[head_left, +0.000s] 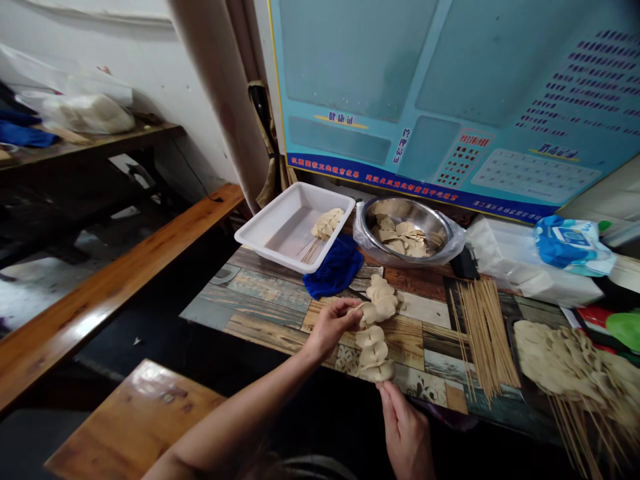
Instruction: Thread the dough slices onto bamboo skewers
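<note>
My right hand (407,430) is closed at the lower end of a skewer threaded with thin, pale beige slices (374,353); its stick is mostly hidden by them. Past the skewer's upper end, my left hand (333,327) pinches a pale slice (368,313) between thumb and fingers. Just beyond lies a small heap of loose slices (383,293) on the wood-patterned table (270,290). To the right, many bare bamboo skewers (485,337) lie in a bundle. A pile of filled skewers (560,360) rests at the far right.
A white plastic tray (270,237) holds a few filled skewers. Beside it are a blue cloth (335,270) and a metal bowl (440,233) of slices. A wipes pack (570,243) sits on plastic-wrapped white packages (515,257). Wooden benches (125,293) stand left.
</note>
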Tool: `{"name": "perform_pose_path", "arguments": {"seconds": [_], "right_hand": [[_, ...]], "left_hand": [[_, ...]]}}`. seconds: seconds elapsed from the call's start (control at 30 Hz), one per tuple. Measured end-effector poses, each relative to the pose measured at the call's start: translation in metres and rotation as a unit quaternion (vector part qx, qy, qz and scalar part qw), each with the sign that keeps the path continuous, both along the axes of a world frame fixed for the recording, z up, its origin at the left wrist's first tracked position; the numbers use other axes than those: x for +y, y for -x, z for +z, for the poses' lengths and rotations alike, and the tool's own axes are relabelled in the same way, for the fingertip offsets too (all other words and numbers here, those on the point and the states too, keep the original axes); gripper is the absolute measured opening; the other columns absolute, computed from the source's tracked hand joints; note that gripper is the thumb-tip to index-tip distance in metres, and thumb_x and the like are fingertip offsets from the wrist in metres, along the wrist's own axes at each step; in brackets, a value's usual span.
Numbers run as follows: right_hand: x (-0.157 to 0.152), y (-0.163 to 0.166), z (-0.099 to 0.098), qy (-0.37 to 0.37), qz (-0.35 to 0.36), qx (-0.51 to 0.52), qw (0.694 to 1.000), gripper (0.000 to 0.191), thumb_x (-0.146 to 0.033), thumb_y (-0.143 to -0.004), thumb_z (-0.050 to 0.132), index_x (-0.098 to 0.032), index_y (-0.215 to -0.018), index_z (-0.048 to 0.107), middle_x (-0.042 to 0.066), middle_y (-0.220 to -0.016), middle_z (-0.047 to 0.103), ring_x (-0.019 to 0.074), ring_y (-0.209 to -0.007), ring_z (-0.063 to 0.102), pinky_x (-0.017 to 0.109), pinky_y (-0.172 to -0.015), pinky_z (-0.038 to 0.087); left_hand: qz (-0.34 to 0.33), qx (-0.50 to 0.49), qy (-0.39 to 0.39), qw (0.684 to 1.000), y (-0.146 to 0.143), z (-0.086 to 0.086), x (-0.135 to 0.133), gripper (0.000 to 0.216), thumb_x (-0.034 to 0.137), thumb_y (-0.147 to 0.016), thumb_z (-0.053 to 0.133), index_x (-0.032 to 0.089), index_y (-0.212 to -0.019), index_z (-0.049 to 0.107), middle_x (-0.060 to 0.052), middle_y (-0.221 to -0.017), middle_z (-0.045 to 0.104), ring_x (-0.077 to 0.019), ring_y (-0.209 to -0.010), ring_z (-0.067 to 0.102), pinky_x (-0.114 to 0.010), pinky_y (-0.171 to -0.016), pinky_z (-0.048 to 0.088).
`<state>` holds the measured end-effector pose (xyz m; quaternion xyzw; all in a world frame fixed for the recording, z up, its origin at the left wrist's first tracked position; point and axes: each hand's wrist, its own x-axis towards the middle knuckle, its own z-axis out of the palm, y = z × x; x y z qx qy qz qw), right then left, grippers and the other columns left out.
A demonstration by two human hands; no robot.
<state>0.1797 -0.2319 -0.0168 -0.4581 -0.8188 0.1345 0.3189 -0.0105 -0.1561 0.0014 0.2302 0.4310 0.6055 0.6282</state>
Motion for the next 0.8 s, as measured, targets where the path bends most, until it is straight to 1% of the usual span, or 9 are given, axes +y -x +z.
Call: {"name": "perform_pose_path", "arguments": {"seconds": [0.13,0.27,0.33,0.43,0.5,0.6,0.67,0.73,0.8], "right_hand": [[-0.002,0.001,0.005,0.003,0.001,-0.008,1.000,0.049,-0.032,-0.100,0.026,-0.008,-0.091,0.069,0.012,-0.080,0.076,0.0182,-0.069,0.074,0.017,-0.063,0.055],[-0.005,0.000,0.008,0.004,0.000,-0.021,1.000,0.052,-0.032,-0.100,0.025,-0.007,-0.091,0.069,0.014,-0.080,0.076,0.0192,-0.069,0.074,0.017,-0.062,0.055],[-0.005,0.001,0.009,0.008,-0.006,-0.025,1.000,0.052,-0.032,-0.100,0.025,-0.006,-0.090,0.069,0.014,-0.079,0.076,0.0193,-0.068,0.074,0.017,-0.061,0.055],[-0.002,0.002,0.010,0.012,-0.010,-0.022,1.000,0.053,-0.033,-0.100,0.025,-0.006,-0.090,0.069,0.014,-0.079,0.075,0.0193,-0.067,0.074,0.018,-0.061,0.054],[0.000,0.004,0.011,0.015,-0.011,-0.017,1.000,0.052,-0.033,-0.100,0.025,-0.007,-0.090,0.068,0.014,-0.079,0.075,0.0191,-0.067,0.074,0.018,-0.061,0.054],[0.002,0.007,0.008,0.033,-0.003,0.000,0.999,0.050,-0.033,-0.100,0.026,-0.008,-0.091,0.067,0.013,-0.079,0.075,0.0178,-0.067,0.073,0.017,-0.062,0.053],[0.001,0.007,0.006,0.049,0.004,0.010,0.999,0.048,-0.034,-0.100,0.027,-0.010,-0.091,0.067,0.012,-0.079,0.075,0.0170,-0.068,0.073,0.017,-0.062,0.052],[0.000,0.005,0.005,0.071,0.013,0.017,0.997,0.045,-0.035,-0.099,0.028,-0.013,-0.090,0.066,0.010,-0.077,0.075,0.0160,-0.066,0.072,0.017,-0.061,0.052],[-0.002,0.002,0.007,0.104,0.026,0.021,0.994,0.043,-0.036,-0.099,0.029,-0.016,-0.087,0.064,0.008,-0.075,0.073,0.0150,-0.066,0.071,0.017,-0.061,0.051]], "left_hand": [[0.030,0.023,-0.023,0.999,-0.004,-0.001,-0.004,0.035,0.032,-0.058,0.080,0.014,-0.085,0.068,-0.002,-0.076,0.067,-0.0132,-0.066,0.060,-0.027,-0.064,0.051],[0.051,0.043,-0.029,0.997,-0.008,-0.001,-0.009,0.032,0.033,-0.060,0.078,0.014,-0.084,0.069,-0.003,-0.080,0.067,-0.0126,-0.067,0.059,-0.025,-0.063,0.049],[0.045,0.043,-0.033,0.998,-0.011,-0.002,-0.012,0.034,0.032,-0.061,0.078,0.014,-0.088,0.068,-0.001,-0.073,0.065,-0.0102,-0.063,0.056,-0.022,-0.060,0.046],[0.023,0.014,-0.028,0.999,-0.012,-0.004,-0.014,0.047,0.029,-0.061,0.078,0.015,-0.103,0.063,0.006,-0.055,0.054,-0.0057,-0.051,0.048,-0.017,-0.053,0.040],[0.012,-0.022,-0.001,1.000,-0.010,-0.005,-0.014,0.051,0.030,-0.061,0.078,0.016,-0.107,0.060,0.007,-0.054,0.051,-0.0046,-0.048,0.045,-0.016,-0.049,0.038],[-0.048,-0.074,0.050,0.995,-0.005,-0.007,-0.015,0.043,0.032,-0.062,0.078,0.015,-0.098,0.062,0.003,-0.067,0.057,-0.0054,-0.051,0.049,-0.017,-0.048,0.042],[-0.093,-0.091,0.059,0.990,-0.002,-0.008,-0.014,0.038,0.031,-0.061,0.079,0.013,-0.091,0.064,0.001,-0.072,0.059,-0.0059,-0.052,0.052,-0.018,-0.047,0.044],[-0.092,-0.093,0.050,0.990,0.002,-0.010,-0.012,0.037,0.029,-0.059,0.080,0.013,-0.089,0.064,0.001,-0.071,0.060,-0.0060,-0.051,0.052,-0.017,-0.046,0.043],[-0.055,-0.087,0.043,0.994,0.007,-0.011,-0.008,0.037,0.028,-0.059,0.080,0.013,-0.088,0.064,0.001,-0.070,0.061,-0.0067,-0.051,0.054,-0.017,-0.046,0.044]]}}
